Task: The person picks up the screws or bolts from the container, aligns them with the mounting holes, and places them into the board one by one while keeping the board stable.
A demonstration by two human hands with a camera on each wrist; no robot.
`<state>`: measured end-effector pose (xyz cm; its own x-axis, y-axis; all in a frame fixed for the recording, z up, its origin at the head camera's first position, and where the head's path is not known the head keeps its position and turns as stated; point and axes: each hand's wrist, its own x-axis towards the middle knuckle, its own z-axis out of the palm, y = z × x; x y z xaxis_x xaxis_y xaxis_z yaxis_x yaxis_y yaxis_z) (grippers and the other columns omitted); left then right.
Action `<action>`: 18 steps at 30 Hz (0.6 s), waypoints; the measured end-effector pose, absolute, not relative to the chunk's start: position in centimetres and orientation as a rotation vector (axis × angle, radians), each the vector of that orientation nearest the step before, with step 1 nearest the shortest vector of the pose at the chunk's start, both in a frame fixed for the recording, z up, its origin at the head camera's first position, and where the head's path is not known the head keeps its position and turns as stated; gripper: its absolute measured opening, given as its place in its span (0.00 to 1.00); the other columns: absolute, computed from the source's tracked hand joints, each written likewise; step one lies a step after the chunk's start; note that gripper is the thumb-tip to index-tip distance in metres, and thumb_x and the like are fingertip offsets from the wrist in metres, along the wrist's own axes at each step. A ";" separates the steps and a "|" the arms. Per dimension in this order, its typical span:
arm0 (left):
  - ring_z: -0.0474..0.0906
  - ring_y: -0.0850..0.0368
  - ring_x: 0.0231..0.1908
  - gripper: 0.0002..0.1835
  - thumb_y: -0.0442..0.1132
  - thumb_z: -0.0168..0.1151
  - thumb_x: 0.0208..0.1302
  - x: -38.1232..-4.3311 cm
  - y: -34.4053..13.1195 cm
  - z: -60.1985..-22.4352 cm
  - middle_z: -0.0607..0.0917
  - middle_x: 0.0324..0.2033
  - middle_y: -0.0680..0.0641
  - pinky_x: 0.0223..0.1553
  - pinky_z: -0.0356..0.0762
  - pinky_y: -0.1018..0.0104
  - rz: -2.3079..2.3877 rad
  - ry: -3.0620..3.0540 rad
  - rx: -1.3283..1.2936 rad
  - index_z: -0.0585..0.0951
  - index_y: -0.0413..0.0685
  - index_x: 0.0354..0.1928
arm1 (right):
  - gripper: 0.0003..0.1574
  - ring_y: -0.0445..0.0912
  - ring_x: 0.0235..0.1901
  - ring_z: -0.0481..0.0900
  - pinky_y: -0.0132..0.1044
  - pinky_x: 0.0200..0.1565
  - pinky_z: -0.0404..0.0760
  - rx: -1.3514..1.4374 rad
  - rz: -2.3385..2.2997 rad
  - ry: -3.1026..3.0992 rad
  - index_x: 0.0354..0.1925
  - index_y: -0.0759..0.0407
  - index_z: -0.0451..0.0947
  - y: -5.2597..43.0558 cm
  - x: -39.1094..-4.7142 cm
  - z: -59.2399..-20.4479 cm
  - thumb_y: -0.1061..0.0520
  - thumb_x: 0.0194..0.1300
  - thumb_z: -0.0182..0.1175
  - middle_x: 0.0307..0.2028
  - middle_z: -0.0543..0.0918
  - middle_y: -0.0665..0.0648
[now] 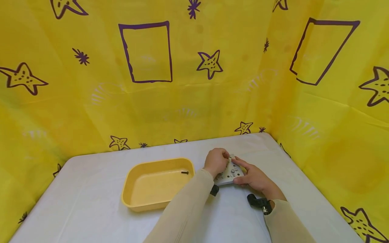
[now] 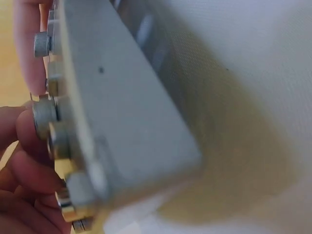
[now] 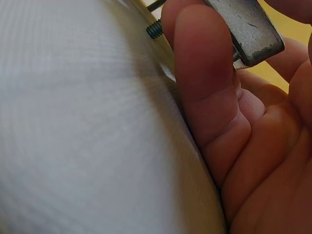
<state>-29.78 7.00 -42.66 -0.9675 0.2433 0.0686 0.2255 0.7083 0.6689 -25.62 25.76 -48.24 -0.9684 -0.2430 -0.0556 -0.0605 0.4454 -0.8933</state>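
A triangular grey metal plate [image 1: 225, 179], dotted with holes and small fittings, lies under both hands. My left hand [image 1: 216, 161] bends over its far corner, thumb and fingers pinching a small screw, mostly hidden by the fingertips. My right hand [image 1: 254, 176] grips the plate's right side, thumb on the near edge and fingers along the far side. Seen from the left wrist, cylindrical metal heads [image 2: 45, 117] stand out from the plate's face, with fingers beside them. In the right wrist view, a dark threaded screw end [image 3: 154, 30] sticks out beside the fingertips, below the plate's metal edge [image 3: 253, 36].
A yellow tray [image 1: 126, 189] stands left of the hands, partly behind the left sleeve. One black screw [image 1: 184, 172] lies in it near the right wall. The white-covered table [image 1: 91, 216] meets yellow patterned curtains [image 1: 182, 111] at the back and sides.
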 end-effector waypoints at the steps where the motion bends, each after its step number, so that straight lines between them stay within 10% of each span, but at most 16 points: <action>1: 0.76 0.58 0.36 0.05 0.34 0.65 0.64 -29.8 6.9 -42.7 0.82 0.29 0.58 0.45 0.75 0.64 1.130 2.874 0.397 0.87 0.50 0.39 | 0.55 0.56 0.67 0.59 0.61 0.67 0.52 -0.266 -1.546 2.514 0.74 0.42 0.65 25.7 -25.6 -48.2 0.44 0.51 0.77 0.76 0.54 0.47; 11: 0.77 0.58 0.44 0.09 0.35 0.63 0.66 -28.8 5.7 -42.1 0.85 0.38 0.57 0.52 0.74 0.60 1.330 2.796 0.329 0.88 0.51 0.44 | 0.56 0.56 0.66 0.58 0.62 0.67 0.52 -0.247 -1.517 2.528 0.74 0.40 0.64 25.4 -25.9 -48.1 0.42 0.50 0.77 0.76 0.54 0.47; 18: 0.82 0.56 0.29 0.17 0.40 0.68 0.65 -23.7 2.9 -40.4 0.84 0.48 0.51 0.34 0.80 0.65 1.649 2.563 0.139 0.84 0.54 0.56 | 0.58 0.58 0.72 0.51 0.66 0.67 0.45 -0.226 -1.476 2.545 0.74 0.37 0.64 25.6 -25.8 -48.2 0.39 0.47 0.78 0.77 0.52 0.46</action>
